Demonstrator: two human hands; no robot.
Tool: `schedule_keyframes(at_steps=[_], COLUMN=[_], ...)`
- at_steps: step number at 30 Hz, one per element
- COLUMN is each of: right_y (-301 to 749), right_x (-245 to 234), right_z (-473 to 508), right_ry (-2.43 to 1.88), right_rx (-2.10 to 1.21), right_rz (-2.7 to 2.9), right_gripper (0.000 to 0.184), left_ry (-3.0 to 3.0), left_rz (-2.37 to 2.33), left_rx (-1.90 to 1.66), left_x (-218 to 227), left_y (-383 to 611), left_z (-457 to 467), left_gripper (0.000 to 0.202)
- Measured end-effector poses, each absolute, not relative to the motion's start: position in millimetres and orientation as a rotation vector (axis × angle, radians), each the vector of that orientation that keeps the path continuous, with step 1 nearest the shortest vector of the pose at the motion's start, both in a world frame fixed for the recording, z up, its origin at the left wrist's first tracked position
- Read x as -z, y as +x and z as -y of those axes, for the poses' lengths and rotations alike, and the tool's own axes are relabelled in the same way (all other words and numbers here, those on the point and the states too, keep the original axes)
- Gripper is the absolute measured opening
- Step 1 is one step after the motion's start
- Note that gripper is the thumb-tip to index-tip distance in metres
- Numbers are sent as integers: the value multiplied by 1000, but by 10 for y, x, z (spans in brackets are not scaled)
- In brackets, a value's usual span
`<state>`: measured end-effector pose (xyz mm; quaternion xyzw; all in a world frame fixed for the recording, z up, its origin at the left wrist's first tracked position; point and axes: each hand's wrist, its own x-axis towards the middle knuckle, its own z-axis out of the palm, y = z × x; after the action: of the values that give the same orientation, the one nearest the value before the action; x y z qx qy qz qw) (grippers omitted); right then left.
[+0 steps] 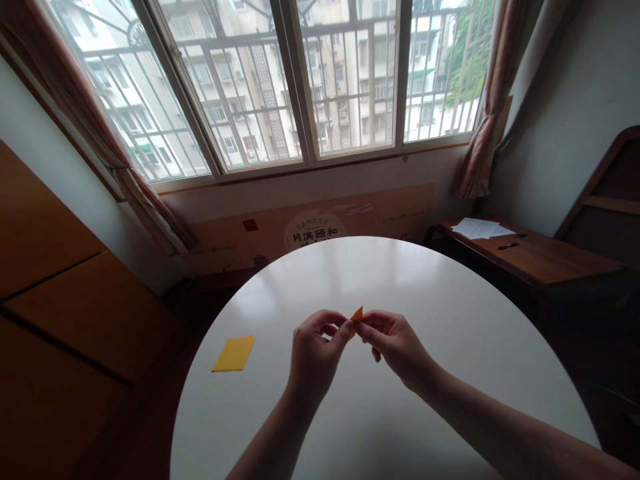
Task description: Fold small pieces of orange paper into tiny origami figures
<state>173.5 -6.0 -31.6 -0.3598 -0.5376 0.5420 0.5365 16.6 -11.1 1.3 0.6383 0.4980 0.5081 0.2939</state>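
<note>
A small piece of folded orange-yellow paper [357, 315] is pinched between my two hands, above the middle of the white round table [395, 433]. My left hand [320, 343] grips its left side with thumb and forefinger. From the right, my right hand [393, 337] holds the other side in the same kind of pinch. One pointed corner sticks up between the fingertips; the fingers cover much of the rest. Left of my left hand, a yellow stack of square paper [234, 353] lies flat on the table.
Beyond the table's far edge, a printed cardboard panel [315, 230] leans below the barred window. At the right stands a low wooden table [560, 257] with white paper sheets [483, 228] and a black pen [508, 246]. An orange-brown cabinet [75, 320] is at the left.
</note>
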Motion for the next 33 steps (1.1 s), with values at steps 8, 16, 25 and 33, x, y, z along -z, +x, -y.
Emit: schedule_keyframes(at_steps=[8, 16, 25, 33], right_y=[1763, 1796, 1854, 1848], right_x=[278, 206, 73, 81], right_z=[49, 102, 143, 138], right_ry=[-850, -858, -935, -1011], right_rx=[-1295, -1211, -1007, -918], right_rz=[1234, 1387, 1584, 1636], right_gripper=[21, 24, 13, 13], left_ry=[1667, 1177, 1281, 1493], left_rz=[-1225, -1010, -1045, -1137], left_rx=[-1265, -1006, -977, -964], left_x=[-33, -84, -108, -163], left_y=[200, 137, 96, 84], left_z=[156, 67, 71, 99], left_gripper=[20, 30, 26, 21])
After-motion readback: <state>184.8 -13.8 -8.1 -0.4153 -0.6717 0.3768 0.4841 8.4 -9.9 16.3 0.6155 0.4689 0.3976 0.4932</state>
